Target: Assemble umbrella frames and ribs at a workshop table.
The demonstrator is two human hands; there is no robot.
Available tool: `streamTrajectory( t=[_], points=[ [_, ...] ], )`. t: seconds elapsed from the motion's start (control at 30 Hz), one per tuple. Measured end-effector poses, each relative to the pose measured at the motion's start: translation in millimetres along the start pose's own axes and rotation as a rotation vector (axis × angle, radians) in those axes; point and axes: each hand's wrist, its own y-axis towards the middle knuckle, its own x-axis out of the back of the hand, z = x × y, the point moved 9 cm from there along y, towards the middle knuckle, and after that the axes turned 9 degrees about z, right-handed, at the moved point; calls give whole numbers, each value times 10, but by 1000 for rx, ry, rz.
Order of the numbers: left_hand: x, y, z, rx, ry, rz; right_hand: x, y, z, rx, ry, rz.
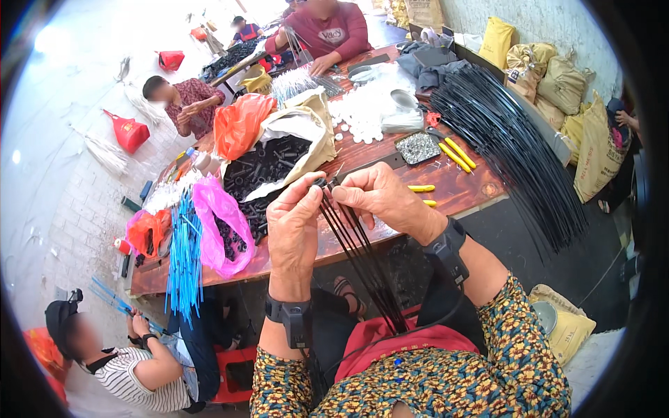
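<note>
In front of my chest, both hands are closed around the upper ends of several thin black rods (362, 261), which slant down to the red cloth on my lap. My left hand (293, 219) pinches near the tops, where a small dark end piece sits at the fingertips. Close beside it, my right hand (387, 198) grips the tops with thumb and fingers; the exact contact is partly hidden. Just beyond the hands lie yellow-handled pliers (421, 188) and a sack (317, 132) of short black plastic parts (268, 164).
On the wooden table (446, 191) are white round caps (362, 115), a tray of small metal pieces (418, 148), more yellow-handled tools (456, 155) and long black rods (502, 132). A pink bag (219, 230) and blue rods (185, 254) hang at left. Co-workers (139, 369) sit around.
</note>
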Motion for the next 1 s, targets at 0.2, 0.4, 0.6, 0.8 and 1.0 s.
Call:
streamTrajectory(
  t=[0.2,0.4,0.6,0.8,1.0],
  points=[
    [-72,10,-30,2,-9,49,23,7,68,-19,-179,-64],
    [-158,-52,-70,19,-143,167,-72,-25,74,-70,-37,-98],
    [-189,-60,-52,18,-148,217,-19,-12,6,2,-4,-79],
    [-161,-68,-43,2,-146,225,-14,42,15,-140,-107,4],
    [-208,-61,-74,-13,-143,373,-123,29,98,-148,-37,94]
  ],
)
